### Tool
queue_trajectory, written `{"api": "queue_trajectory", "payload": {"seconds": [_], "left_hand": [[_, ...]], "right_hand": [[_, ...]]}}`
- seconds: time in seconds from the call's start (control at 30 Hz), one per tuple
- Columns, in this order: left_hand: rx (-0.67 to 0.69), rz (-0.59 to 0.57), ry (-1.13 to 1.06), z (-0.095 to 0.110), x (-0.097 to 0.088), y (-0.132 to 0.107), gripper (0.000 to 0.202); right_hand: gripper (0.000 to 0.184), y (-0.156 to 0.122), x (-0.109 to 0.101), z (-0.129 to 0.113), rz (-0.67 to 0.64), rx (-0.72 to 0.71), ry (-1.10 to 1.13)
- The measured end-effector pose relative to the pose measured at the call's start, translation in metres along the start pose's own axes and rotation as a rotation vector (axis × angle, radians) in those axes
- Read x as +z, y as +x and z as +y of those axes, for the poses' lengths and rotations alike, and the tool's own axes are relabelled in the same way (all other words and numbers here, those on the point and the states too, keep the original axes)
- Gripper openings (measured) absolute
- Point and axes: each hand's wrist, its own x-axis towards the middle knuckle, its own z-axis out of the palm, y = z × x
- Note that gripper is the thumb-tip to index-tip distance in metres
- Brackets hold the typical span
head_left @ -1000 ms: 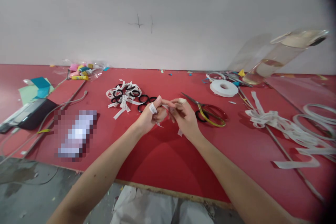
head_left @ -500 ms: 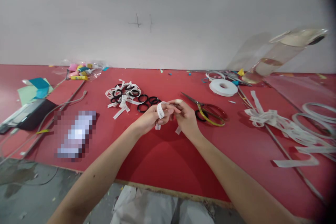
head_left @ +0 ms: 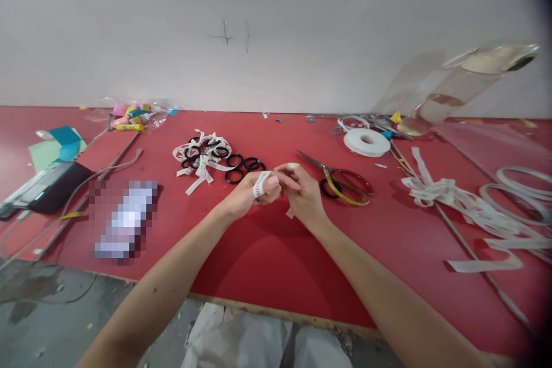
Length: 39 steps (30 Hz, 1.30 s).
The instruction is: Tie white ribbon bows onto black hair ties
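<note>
My left hand (head_left: 246,195) and my right hand (head_left: 307,195) meet above the red table, fingers closed and fingertips together. A white printed ribbon (head_left: 259,186) loops over my left hand near the thumb. A short ribbon end (head_left: 290,214) hangs under my right hand; the stretch between is hidden by the fingers. Whether a black ring is inside the grip, I cannot tell. Beyond my left hand lie loose black hair ties (head_left: 235,176) and a pile of hair ties with white ribbon bows (head_left: 202,155). Scissors with yellow handles (head_left: 345,187) lie right of my right hand, over another black ring.
A white ribbon roll (head_left: 366,142) and a tilted bottle (head_left: 457,95) are at the back right. Cut ribbons (head_left: 448,195) and white coils (head_left: 513,201) lie right. A phone (head_left: 129,218), a cable (head_left: 116,167) and a black device (head_left: 58,187) are left. A wall (head_left: 276,34) stands behind.
My left hand has turned a little, its thumb now lying across the ribbon loop. The ribbon end that hung beneath my left hand no longer shows. The things on the table have stayed put.
</note>
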Motion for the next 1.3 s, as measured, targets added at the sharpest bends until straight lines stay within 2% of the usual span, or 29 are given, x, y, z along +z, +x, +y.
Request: {"api": "queue_trajectory", "payload": {"seconds": [0.13,0.3,0.4,0.53,0.7,0.83,0.93,1.07,1.2,1.3], "left_hand": [[-0.010,-0.023,-0.004,0.002,0.001,0.001,0.066],[0.024,0.075,0.005,0.003,0.001,0.000,0.039],[0.039,0.062,0.003,0.001,0.002,0.000,0.035],[0.062,0.087,-0.084,0.000,0.005,0.001,0.046],[-0.040,0.197,-0.240,0.005,0.002,0.006,0.062],[-0.128,0.109,-0.301,0.008,0.000,0.006,0.067],[-0.179,0.050,-0.228,0.008,0.002,0.004,0.056],[-0.191,0.080,-0.060,0.008,0.005,0.001,0.039],[-0.240,0.105,0.033,0.007,0.004,0.002,0.040],[-0.224,0.090,0.024,0.005,0.001,0.003,0.042]], "right_hand": [[0.020,0.000,0.001,-0.001,0.009,-0.007,-0.022],[0.013,0.001,0.000,0.002,0.011,-0.048,-0.061],[0.012,0.001,0.000,0.006,0.020,-0.099,-0.084],[0.012,0.001,0.001,0.006,0.022,-0.083,-0.119],[0.013,0.001,0.003,0.000,-0.001,-0.011,-0.079],[0.013,0.002,0.001,0.002,0.050,0.006,-0.084],[0.014,0.003,-0.001,0.008,0.086,-0.002,-0.083],[0.015,0.005,-0.005,0.011,0.105,0.010,-0.086],[0.017,0.005,-0.007,0.007,0.103,-0.008,-0.085],[0.024,0.004,-0.005,0.005,0.034,-0.080,-0.067]]}}
